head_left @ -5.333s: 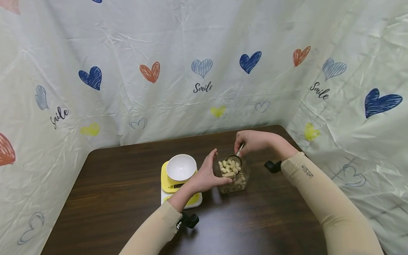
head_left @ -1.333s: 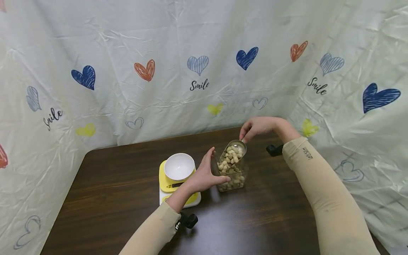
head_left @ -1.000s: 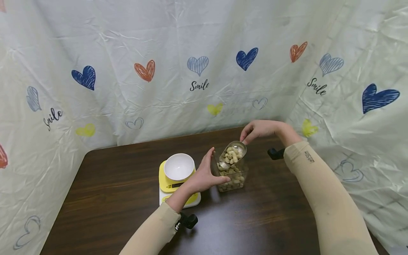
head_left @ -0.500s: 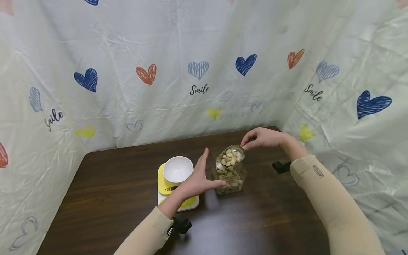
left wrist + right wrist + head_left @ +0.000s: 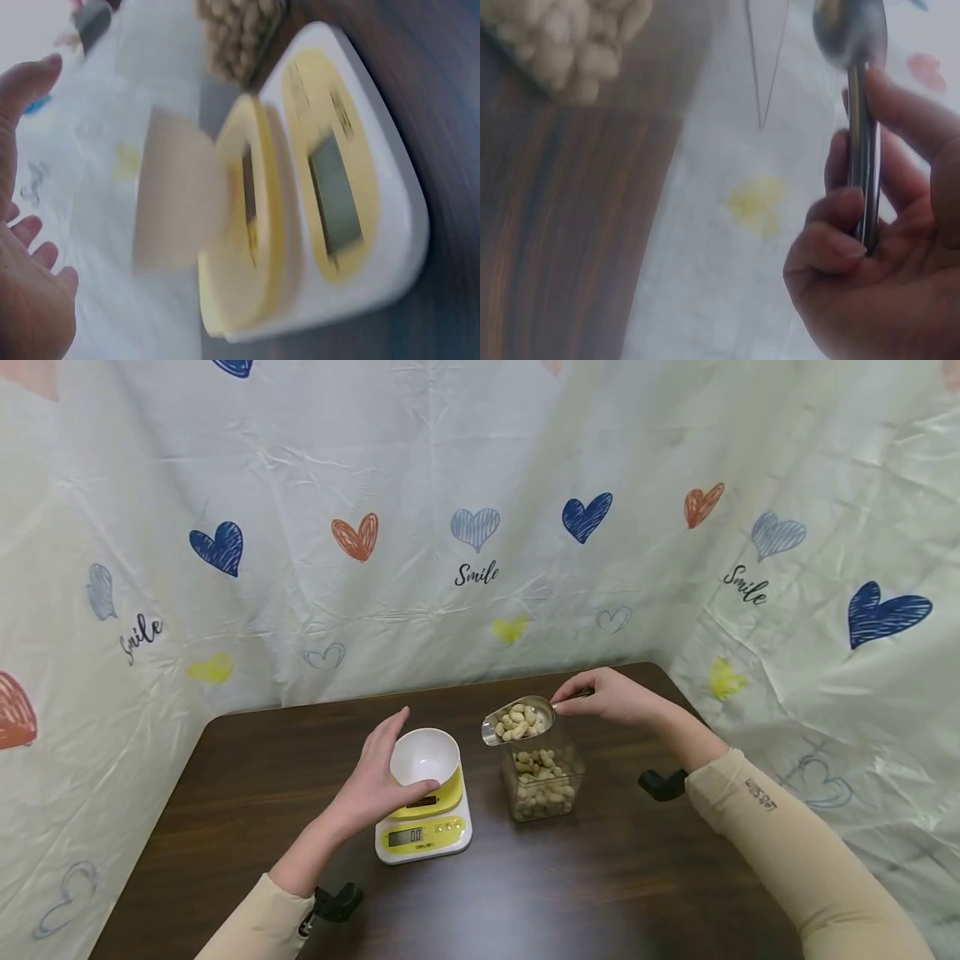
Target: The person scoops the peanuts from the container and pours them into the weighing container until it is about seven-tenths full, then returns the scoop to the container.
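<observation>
My right hand [image 5: 611,696] grips the handle of a metal scoop [image 5: 491,731], which bears several unshelled peanuts [image 5: 519,722]. The scoop hangs level above a clear plastic container [image 5: 543,808] partly filled with peanuts. In the right wrist view the fingers curl round the scoop handle [image 5: 865,165]. My left hand [image 5: 375,783] is spread at the left of a white bowl [image 5: 427,756], thumb and fingers apart around its near and left side. Whether it touches the bowl I cannot tell in the head view; the left wrist view shows a gap. The bowl stands on a yellow-and-white kitchen scale [image 5: 423,843].
The scale's display [image 5: 406,837] reads 0.0. A dark wooden table [image 5: 285,793] lies under everything, with a white curtain [image 5: 405,460] printed with hearts behind and at the sides. The container stands just right of the scale.
My left hand has left the peanut container and moved left to the bowl. My right hand has lifted the loaded scoop out of the container and tipped it level, pointing left.
</observation>
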Motion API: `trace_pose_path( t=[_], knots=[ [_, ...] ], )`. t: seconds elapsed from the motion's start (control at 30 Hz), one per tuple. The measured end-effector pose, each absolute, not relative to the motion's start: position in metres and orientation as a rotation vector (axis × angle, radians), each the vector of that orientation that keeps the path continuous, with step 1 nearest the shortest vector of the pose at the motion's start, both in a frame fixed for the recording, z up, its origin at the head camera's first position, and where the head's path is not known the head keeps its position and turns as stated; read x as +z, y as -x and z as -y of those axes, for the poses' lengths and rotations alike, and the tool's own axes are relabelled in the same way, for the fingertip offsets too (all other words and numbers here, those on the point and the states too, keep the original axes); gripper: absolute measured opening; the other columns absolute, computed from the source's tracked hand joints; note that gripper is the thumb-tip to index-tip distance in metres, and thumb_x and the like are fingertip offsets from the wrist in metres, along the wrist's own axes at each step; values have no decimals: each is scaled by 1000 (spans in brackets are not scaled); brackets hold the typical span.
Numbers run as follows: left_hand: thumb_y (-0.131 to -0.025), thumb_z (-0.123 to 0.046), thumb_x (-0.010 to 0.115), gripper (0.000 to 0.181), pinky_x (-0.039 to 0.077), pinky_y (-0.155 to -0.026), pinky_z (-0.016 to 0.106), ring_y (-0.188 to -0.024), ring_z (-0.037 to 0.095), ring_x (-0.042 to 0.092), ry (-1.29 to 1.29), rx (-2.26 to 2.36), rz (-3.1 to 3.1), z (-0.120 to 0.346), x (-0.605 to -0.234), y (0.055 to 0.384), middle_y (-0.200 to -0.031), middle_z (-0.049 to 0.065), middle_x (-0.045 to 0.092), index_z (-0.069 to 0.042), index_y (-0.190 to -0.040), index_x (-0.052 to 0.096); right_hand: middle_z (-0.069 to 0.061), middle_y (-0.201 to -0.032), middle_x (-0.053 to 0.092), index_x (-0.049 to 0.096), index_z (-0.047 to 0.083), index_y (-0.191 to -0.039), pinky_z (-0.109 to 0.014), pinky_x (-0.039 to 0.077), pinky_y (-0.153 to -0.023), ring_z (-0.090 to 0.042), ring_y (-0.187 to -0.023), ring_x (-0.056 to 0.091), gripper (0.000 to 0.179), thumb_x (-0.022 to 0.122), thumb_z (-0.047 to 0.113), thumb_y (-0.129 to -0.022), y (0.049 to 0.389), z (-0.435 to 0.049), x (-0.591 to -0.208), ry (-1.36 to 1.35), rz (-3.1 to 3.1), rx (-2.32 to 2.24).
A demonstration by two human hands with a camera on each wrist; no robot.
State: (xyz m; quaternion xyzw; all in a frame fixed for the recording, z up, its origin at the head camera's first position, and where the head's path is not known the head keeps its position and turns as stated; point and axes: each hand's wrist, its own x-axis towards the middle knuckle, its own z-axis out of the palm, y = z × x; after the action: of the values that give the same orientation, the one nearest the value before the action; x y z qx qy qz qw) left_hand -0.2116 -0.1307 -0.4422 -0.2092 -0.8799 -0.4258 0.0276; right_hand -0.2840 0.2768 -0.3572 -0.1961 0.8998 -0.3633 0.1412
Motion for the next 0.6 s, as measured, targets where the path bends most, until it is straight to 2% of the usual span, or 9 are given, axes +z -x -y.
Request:
trace_pose_path(
  t=[0.3,0.6],
  knots=[
    [-73,-58,88,126,26,-112,68,-153,33,10,519,-1383,2877,152,-469,224,-168,7,15,-22,-166,11,-2,-127,67,76,21,-117,-49,50,-94,-24,-112,63,30,73,41,-96,279,-247,-362,502,-2609,-1119],
    [-73,-55,89,128,23,-115,64,-153,33,8,472,-1477,2920,153,-485,232,-168,8,15,-18,-166,9,2,-123,68,77,24,-113,-45,51,-89,-21,-108,63,22,74,38,-96,281,-215,-363,550,-2617,-1107]
  ],
)
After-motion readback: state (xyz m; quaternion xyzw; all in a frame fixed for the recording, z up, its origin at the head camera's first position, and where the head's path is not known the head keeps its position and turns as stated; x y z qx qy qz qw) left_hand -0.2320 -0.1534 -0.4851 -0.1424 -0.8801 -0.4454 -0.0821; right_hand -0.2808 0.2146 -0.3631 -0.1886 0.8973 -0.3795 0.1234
